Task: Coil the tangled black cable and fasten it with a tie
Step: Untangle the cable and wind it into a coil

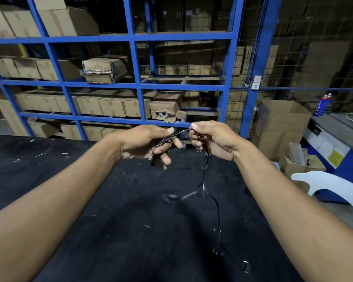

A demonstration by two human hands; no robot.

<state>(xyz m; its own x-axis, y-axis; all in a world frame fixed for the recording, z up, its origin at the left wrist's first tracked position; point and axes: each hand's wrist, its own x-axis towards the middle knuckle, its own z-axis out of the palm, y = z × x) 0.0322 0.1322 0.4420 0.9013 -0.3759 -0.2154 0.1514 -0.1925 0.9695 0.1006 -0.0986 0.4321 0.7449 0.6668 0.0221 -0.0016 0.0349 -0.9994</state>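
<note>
The thin black cable (205, 171) runs between both hands above the far part of the black table (130, 210). My left hand (145, 144) grips a small bundle of cable loops, with a dark end sticking out below its fingers. My right hand (210, 139) pinches the cable between thumb and forefinger just to the right of the bundle. From the right hand the loose length hangs down, then trails across the table toward me. A small dark plug end (246, 267) lies near the front right of the table. I see no tie that I can make out.
A blue metal rack (135, 84) full of cardboard boxes stands right behind the table. On the right are an open cardboard box (281, 123), a white plastic chair (338, 192) and a machine with spray cans (323, 104) behind it. White specks dot the table.
</note>
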